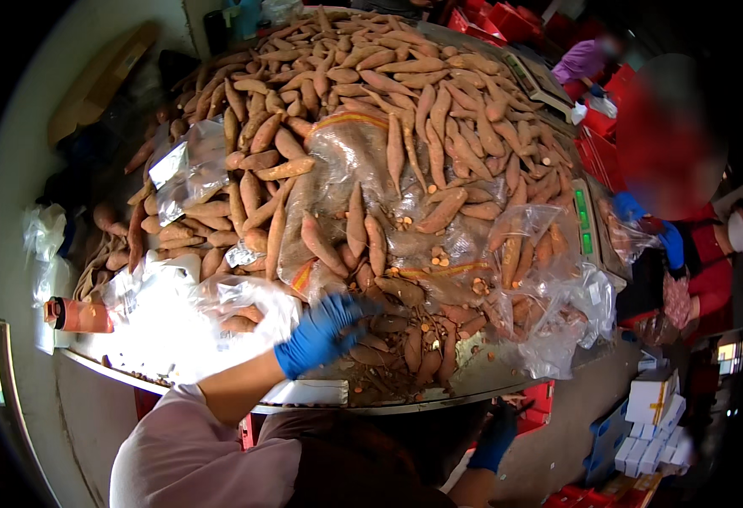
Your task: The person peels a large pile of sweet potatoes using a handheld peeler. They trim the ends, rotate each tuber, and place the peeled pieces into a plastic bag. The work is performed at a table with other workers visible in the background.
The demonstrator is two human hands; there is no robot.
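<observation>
My left hand (325,334), in a blue glove, reaches over the sweet potatoes (429,368) near the table's front edge. Its fingers stretch to the right, somewhat blurred, and I see nothing held in them. Below the table edge, my right hand (495,436), also blue-gloved, is beside a red crate (543,408). Its fingers look curled, with a thin dark shape at them too small and dim to name. A mesh sack (333,161) lies under some of the sweet potatoes, and small orange cut pieces (439,256) are scattered in the middle.
A large heap of sweet potatoes (388,63) covers the table's far side. Clear plastic bags (571,317) lie right and left. A scale (590,224) stands at the right, near a co-worker's blue-gloved hands (672,245). A red-brown bottle (82,315) lies at the left edge. White boxes (651,398) stand lower right.
</observation>
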